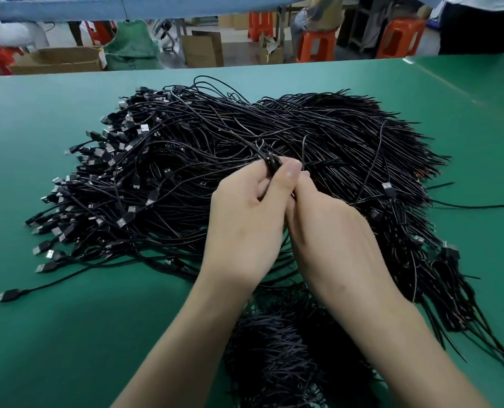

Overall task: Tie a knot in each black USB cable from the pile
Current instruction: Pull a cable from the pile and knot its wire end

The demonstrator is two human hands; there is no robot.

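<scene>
A big pile of black USB cables (245, 136) covers the middle of the green table (68, 334), plug ends fanned to the left, bare ends to the right. Over the pile's middle my left hand (245, 222) pinches one black cable (273, 163) between thumb and fingers, a small loop showing at the fingertips. My right hand (324, 228) presses close against the left, its fingers curled on the same cable; its fingertips are mostly hidden behind the left thumb. A free end (303, 148) sticks up above the fingers.
A second heap of cables (289, 354) lies near me between my forearms, and another bundle (439, 275) runs along the right. One stray plug (8, 295) lies at the left. Beyond the far edge stand cardboard boxes (56, 60) and orange stools (318, 45).
</scene>
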